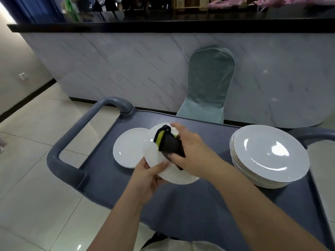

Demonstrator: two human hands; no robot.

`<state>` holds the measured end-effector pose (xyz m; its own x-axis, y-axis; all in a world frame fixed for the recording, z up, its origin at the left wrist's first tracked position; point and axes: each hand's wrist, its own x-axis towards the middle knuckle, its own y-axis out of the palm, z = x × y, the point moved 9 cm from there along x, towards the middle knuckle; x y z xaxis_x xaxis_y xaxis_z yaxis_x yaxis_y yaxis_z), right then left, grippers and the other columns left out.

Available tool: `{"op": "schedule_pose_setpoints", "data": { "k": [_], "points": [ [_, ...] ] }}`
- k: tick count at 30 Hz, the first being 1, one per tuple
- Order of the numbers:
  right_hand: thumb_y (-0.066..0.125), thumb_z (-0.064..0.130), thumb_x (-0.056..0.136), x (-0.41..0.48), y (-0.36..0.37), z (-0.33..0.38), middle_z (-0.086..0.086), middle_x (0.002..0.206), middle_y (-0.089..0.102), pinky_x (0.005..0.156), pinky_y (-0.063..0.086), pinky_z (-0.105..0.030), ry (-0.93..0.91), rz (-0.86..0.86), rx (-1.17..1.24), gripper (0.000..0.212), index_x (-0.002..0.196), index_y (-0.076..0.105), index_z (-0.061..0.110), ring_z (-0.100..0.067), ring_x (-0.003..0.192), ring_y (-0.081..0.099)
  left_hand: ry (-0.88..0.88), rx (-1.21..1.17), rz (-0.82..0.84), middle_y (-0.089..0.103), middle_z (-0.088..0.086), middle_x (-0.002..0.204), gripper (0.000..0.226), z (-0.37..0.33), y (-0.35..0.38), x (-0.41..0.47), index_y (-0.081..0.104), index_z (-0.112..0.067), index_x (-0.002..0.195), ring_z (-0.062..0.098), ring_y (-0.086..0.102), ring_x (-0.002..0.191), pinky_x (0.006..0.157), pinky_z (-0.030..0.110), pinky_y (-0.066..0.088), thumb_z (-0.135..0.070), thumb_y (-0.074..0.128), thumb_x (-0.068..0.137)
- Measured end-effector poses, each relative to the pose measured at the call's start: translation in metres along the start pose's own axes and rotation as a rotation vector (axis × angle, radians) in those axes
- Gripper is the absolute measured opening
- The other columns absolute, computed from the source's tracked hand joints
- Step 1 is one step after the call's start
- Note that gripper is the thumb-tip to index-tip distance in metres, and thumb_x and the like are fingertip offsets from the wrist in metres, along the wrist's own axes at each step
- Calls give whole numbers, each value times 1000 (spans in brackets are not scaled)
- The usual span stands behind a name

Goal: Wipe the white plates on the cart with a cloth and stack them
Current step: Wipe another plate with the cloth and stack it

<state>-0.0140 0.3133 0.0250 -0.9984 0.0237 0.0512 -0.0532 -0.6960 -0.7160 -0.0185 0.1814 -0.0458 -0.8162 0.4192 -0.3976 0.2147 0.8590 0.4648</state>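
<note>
My left hand grips the near left rim of a white plate, held tilted above the grey cart. My right hand holds a black cloth with a yellow-green edge and presses it against that plate's face. Part of the plate is hidden behind the cloth and my right hand. Another white plate lies flat on the cart just to the left, partly behind the held one. A stack of several white plates stands on the right side of the cart.
The cart's grey handle loops out at the left. A chair in a grey-green cover stands behind the cart, against a marble-patterned counter with a black top. Pale floor tiles lie to the left.
</note>
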Motion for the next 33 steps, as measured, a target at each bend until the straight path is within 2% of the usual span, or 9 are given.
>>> {"op": "schedule_pose_setpoints", "data": {
  "k": [2,5,11,14,17,22,26,29,33],
  "points": [
    [54,44,90,-10,14,6,12,137,51,106,35,-42,-181,-67,-299,61,145,28,46,-24,119,40,14,5,9,71,14,109,50,-1,-1,-4,58,-7,123,26,71,90,62,32,57,0,66,74],
    [53,48,90,-35,17,-15,12,140,49,113,25,-40,-351,-164,-225,56,143,42,37,-25,124,41,8,-14,27,70,15,109,51,5,-7,-10,57,-6,123,27,70,91,62,34,58,3,70,74],
    [47,53,86,-2,-7,-61,5,122,55,94,34,-34,32,-374,-12,53,137,49,39,-23,108,44,43,111,46,70,9,114,59,12,3,-20,56,-13,122,29,68,103,69,43,59,1,77,69],
    [45,55,85,-6,12,-3,9,123,53,91,33,-32,-128,-331,-106,54,137,49,41,-18,104,41,100,15,9,71,10,110,50,-7,-3,-18,59,-12,118,26,69,98,65,35,58,3,70,71],
    [51,45,86,-49,30,-18,12,128,49,99,31,-30,-212,-286,-90,51,136,50,41,-16,109,40,97,15,7,72,12,103,47,-8,-15,-19,60,-8,116,27,70,91,62,34,58,4,71,72],
    [42,53,84,-19,-9,-82,-2,123,51,96,37,-40,128,-387,-82,57,137,52,34,-26,110,42,3,106,58,70,12,114,59,25,0,-25,55,-10,122,30,68,102,67,40,60,2,75,69],
    [47,44,83,-23,28,-6,5,128,51,97,34,-34,-158,-250,-99,54,137,51,37,-19,110,40,74,60,4,73,11,103,49,9,-3,-18,61,-10,113,27,70,92,66,38,59,5,77,69],
    [55,30,79,-62,38,-38,6,131,50,103,32,-30,-226,-243,-89,57,135,51,36,-18,113,43,68,73,9,72,13,105,52,7,-14,-19,61,-9,114,30,70,95,68,41,60,3,72,65],
    [47,37,82,-34,-4,-108,1,124,53,95,33,-32,61,-400,-104,52,134,54,36,-28,107,45,17,187,52,72,9,109,58,28,-1,-24,57,-13,118,28,69,100,77,49,58,1,73,63]
  ]
}}
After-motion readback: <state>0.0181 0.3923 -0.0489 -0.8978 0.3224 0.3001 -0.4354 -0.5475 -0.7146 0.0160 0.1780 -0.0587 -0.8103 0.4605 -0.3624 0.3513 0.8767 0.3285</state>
